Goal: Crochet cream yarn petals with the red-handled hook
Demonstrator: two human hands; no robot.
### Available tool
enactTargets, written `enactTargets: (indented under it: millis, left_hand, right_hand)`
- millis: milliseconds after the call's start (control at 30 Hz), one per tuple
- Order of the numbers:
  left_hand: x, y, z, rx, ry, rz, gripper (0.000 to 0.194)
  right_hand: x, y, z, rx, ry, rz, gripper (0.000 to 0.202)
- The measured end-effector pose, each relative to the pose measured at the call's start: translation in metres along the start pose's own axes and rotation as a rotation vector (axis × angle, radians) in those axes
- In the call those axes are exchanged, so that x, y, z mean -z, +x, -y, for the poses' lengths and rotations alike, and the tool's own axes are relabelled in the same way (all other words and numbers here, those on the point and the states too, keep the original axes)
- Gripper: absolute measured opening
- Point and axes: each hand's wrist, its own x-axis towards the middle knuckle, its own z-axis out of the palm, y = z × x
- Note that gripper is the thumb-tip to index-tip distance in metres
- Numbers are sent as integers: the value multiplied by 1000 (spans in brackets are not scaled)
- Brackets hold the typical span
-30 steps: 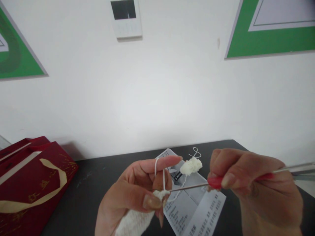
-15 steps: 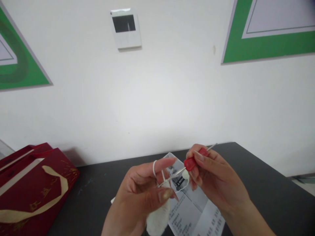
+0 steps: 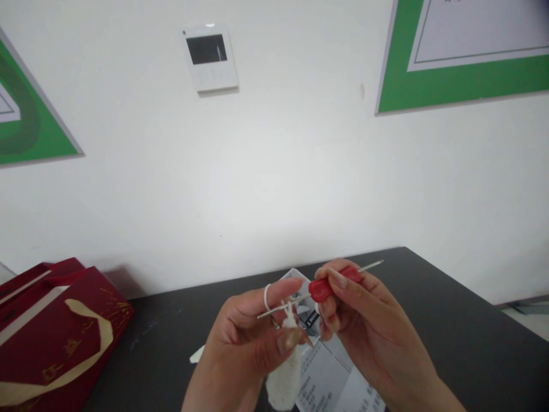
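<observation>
My right hand grips a crochet hook by its red handle, and a thin metal shaft sticks out at both ends. The hook's left shaft passes in front of my left hand with white yarn looped on it. My left thumb and fingers pinch a white crocheted piece, which hangs below them. A strand of white yarn wraps around my raised left index finger. Part of the crocheted piece is hidden behind my left thumb.
Beneath my hands a printed sheet lies on the dark table. Dark red gift bags with a cream ribbon stand at the left. Behind the table rises a white wall with a small screen panel and green-bordered frames.
The hook has slid left, so its tip now pokes out past the yarn loop in front of my left hand. My right hand has moved slightly left; the view has shifted a little.
</observation>
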Motion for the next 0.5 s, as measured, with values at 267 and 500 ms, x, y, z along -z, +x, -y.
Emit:
enactTargets:
  millis: [267, 500]
  left_hand:
    - [4, -3, 1, 5, 55, -137, 26]
    - [-10, -6, -1, -130, 190, -268, 15]
  right_hand:
    - [4, 3, 3, -35, 13, 20, 14]
    - [6, 6, 9, -8, -14, 8, 12]
